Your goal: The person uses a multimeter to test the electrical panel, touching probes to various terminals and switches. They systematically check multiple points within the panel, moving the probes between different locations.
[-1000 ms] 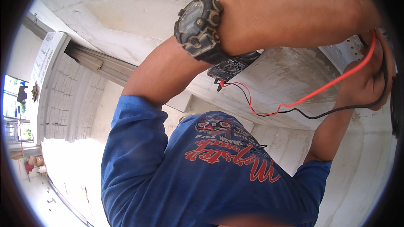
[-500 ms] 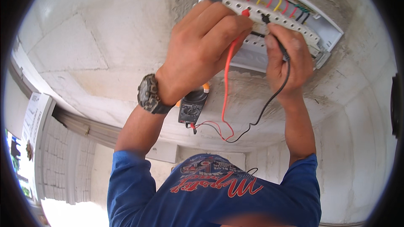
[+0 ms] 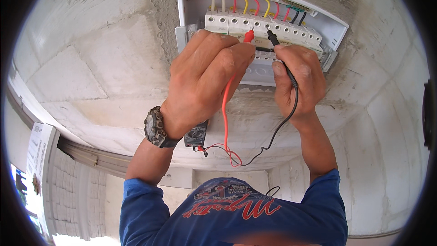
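Observation:
A row of white circuit breakers [image 3: 291,31] sits in an open white distribution box [image 3: 339,26] on the wall. Red, yellow, white and black wires enter the breakers from above. My left hand [image 3: 205,66] is closed on a red test probe [image 3: 249,36], its tip up at the breaker screw holes. My right hand [image 3: 300,79] pinches a black test probe [image 3: 273,38], pointed at a hole a little to the right. Whether either tip touches metal inside cannot be made out. Both leads run down to a dark multimeter [image 3: 195,135], partly hidden behind my left wrist.
Bare plastered wall [image 3: 82,64] with block joints surrounds the box. At the lower left stand a white printed panel [image 3: 38,155] and grey slatted boards [image 3: 75,182]. The red lead [image 3: 225,109] and black lead [image 3: 291,109] hang loose below my hands.
The box sits further left and more level in view. Both probes are still held; their tips now show as thin points at the breaker holes. The multimeter is more hidden by my left wrist.

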The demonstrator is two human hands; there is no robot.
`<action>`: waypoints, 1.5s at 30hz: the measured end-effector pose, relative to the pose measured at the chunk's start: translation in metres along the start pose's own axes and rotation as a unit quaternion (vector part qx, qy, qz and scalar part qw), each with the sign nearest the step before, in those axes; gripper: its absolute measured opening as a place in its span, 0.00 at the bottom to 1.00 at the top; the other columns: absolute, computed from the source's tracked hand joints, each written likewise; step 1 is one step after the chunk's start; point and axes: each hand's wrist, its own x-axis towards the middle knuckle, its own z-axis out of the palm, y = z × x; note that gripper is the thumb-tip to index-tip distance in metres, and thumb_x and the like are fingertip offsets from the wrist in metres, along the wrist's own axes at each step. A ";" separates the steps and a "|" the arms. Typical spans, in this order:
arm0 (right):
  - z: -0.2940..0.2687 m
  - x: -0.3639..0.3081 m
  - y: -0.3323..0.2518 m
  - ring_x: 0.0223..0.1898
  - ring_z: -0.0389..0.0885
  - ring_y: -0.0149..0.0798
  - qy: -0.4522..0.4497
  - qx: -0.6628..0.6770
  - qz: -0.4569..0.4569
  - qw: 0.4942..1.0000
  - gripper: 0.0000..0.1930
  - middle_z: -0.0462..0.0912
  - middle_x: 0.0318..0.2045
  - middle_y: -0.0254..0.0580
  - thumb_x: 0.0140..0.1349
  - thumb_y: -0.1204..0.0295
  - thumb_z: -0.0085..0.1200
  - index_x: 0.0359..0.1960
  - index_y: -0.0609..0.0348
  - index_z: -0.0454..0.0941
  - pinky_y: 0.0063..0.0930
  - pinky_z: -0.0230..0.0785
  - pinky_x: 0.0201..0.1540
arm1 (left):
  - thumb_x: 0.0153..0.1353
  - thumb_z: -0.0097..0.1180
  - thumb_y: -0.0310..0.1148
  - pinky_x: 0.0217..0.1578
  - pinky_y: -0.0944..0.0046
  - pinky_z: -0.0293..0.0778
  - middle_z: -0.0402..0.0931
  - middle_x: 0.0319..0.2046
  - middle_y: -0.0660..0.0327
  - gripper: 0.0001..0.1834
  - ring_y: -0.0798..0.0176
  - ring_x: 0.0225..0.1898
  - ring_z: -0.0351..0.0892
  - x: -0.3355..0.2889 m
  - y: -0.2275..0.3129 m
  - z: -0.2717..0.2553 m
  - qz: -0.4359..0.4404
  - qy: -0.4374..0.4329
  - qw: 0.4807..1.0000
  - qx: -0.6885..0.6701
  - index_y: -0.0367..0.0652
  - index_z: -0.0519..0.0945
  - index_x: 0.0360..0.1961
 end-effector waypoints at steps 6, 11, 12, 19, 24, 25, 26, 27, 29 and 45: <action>0.000 -0.003 0.005 0.35 0.87 0.45 0.001 -0.013 0.004 1.000 0.16 0.88 0.36 0.46 0.62 0.79 0.71 0.51 0.65 0.83 0.35 0.80 0.35 | 0.50 0.76 0.19 0.32 0.59 0.77 0.83 0.37 0.60 0.22 0.55 0.34 0.81 0.002 -0.001 0.006 0.000 -0.004 1.000 0.007 0.42 0.83 0.46; 0.003 -0.004 0.009 0.34 0.86 0.45 0.009 -0.008 0.002 1.000 0.16 0.87 0.35 0.45 0.62 0.78 0.72 0.50 0.65 0.83 0.34 0.79 0.35 | 0.51 0.75 0.20 0.31 0.59 0.76 0.83 0.36 0.60 0.21 0.55 0.34 0.81 0.005 -0.003 0.006 0.012 -0.003 1.000 0.009 0.42 0.84 0.47; 0.004 -0.004 0.010 0.34 0.86 0.45 0.009 -0.008 0.004 1.000 0.16 0.87 0.35 0.44 0.62 0.78 0.72 0.50 0.65 0.83 0.34 0.79 0.34 | 0.51 0.74 0.20 0.31 0.59 0.76 0.83 0.36 0.60 0.21 0.55 0.33 0.81 0.005 -0.003 0.006 0.015 -0.005 1.000 0.014 0.42 0.84 0.47; 0.007 -0.005 0.010 0.32 0.85 0.44 0.016 -0.017 -0.002 1.000 0.17 0.87 0.34 0.43 0.59 0.78 0.74 0.49 0.64 0.84 0.34 0.78 0.32 | 0.53 0.74 0.21 0.31 0.58 0.75 0.81 0.34 0.61 0.19 0.55 0.33 0.79 0.009 -0.010 0.012 0.019 -0.012 1.000 0.002 0.42 0.84 0.47; 0.005 0.000 0.008 0.33 0.86 0.45 0.009 -0.011 0.008 1.000 0.17 0.87 0.35 0.44 0.59 0.79 0.74 0.49 0.64 0.84 0.34 0.78 0.33 | 0.51 0.73 0.21 0.31 0.58 0.75 0.80 0.34 0.61 0.20 0.55 0.33 0.80 0.012 -0.012 0.014 0.032 -0.009 0.999 0.016 0.43 0.84 0.46; 0.003 0.000 0.007 0.34 0.86 0.46 0.000 -0.009 0.013 1.000 0.16 0.88 0.36 0.46 0.61 0.80 0.72 0.50 0.65 0.84 0.35 0.79 0.35 | 0.50 0.73 0.21 0.31 0.58 0.75 0.80 0.34 0.61 0.20 0.55 0.33 0.80 0.011 -0.013 0.014 0.039 -0.006 0.999 0.015 0.44 0.84 0.46; -0.001 0.000 0.006 0.36 0.87 0.48 -0.020 -0.006 0.021 1.000 0.14 0.89 0.38 0.48 0.64 0.82 0.69 0.51 0.67 0.83 0.37 0.80 0.37 | 0.49 0.73 0.22 0.31 0.58 0.75 0.80 0.34 0.61 0.21 0.55 0.33 0.80 0.011 -0.015 0.015 0.047 -0.001 0.999 0.013 0.44 0.84 0.46; -0.002 -0.001 0.006 0.37 0.88 0.48 -0.029 0.000 0.020 0.999 0.13 0.90 0.40 0.50 0.66 0.83 0.67 0.51 0.68 0.82 0.38 0.81 0.39 | 0.49 0.73 0.21 0.31 0.59 0.76 0.81 0.34 0.61 0.21 0.56 0.33 0.81 0.010 -0.016 0.015 0.046 -0.006 0.999 0.014 0.44 0.84 0.46; -0.005 -0.003 0.007 0.38 0.89 0.49 -0.038 -0.028 0.006 0.999 0.10 0.91 0.41 0.52 0.69 0.85 0.65 0.50 0.70 0.82 0.38 0.82 0.40 | 0.50 0.76 0.18 0.31 0.60 0.77 0.84 0.34 0.60 0.20 0.57 0.32 0.83 0.008 -0.020 0.015 0.058 -0.010 0.998 0.012 0.42 0.86 0.45; 0.000 -0.007 0.007 0.39 0.91 0.41 -0.033 -0.044 0.055 0.997 0.08 0.93 0.42 0.48 0.72 0.80 0.65 0.50 0.68 0.85 0.30 0.84 0.40 | 0.51 0.66 0.23 0.30 0.59 0.75 0.73 0.34 0.55 0.16 0.55 0.32 0.74 0.006 -0.029 0.033 0.113 0.074 0.990 -0.033 0.33 0.80 0.42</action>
